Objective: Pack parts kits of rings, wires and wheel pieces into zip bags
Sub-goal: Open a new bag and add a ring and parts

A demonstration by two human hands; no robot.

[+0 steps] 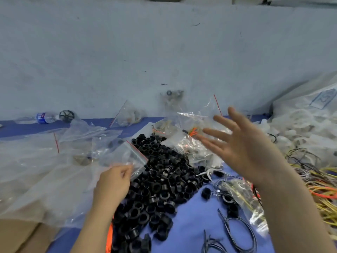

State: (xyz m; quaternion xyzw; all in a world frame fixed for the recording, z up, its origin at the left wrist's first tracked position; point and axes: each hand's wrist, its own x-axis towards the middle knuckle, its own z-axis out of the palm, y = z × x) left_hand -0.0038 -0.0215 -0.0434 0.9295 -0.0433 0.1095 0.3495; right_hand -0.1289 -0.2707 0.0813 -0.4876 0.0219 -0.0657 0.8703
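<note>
Broadly, a blue desk (191, 216) runs along a pale wall and is crowded with parts. Large sheets of clear plastic (36, 170) cover its left side, and a big clear sack of white rings (306, 121) slumps at the far right. A heap of black rings (160, 179) spreads down the middle of the desk toward the near edge. A tangle of yellow and orange wires (324, 190) lies by the right edge, and black wire loops (237, 229) lie near the front. Filled zip bags (189, 147) are piled just behind the black heap, and another bag holding yellow wires (244, 201) lies to the right of it. Of the hands, the right hand (237, 145) is raised above the filled bags, palm showing and fingers spread wide, holding nothing. The left hand (113, 181) pinches the lower edge of a small clear zip bag (127, 157) with a red seal strip, held over the left margin of the black heap; whether anything is inside cannot be told. By the wall at the far left a water bottle (42, 118) lies on its side, with a black spoked wheel piece (66, 115) just to its right.
</note>
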